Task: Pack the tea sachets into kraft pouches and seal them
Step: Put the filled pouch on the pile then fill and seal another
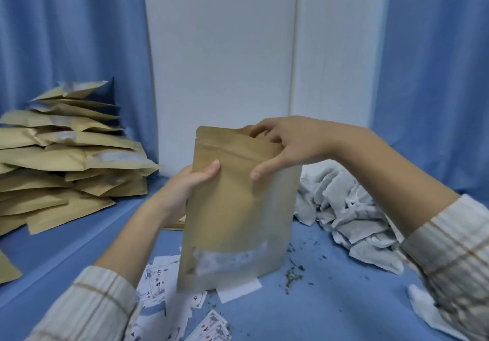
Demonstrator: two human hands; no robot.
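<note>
The kraft pouch [238,208] is held upright between both hands, its base resting on or just above the blue table surface [344,301], with white sachets visible through its lower window [227,261]. The left hand [185,184] is curled round the pouch's left edge below the zip line, thumb laid across the front face. The right hand [291,144] is arched over the upper right corner, thumb pressed on the front panel and fingers hooked over the mouth of the pouch; whether the mouth is sealed cannot be told. Both forearms are raised, with striped sleeves pushed back. A heap of loose tea sachets [352,208] lies beneath the right forearm. Printed labels [156,285] are scattered under the left forearm. Stacked kraft pouches [60,155] are piled well left of the left hand.
</note>
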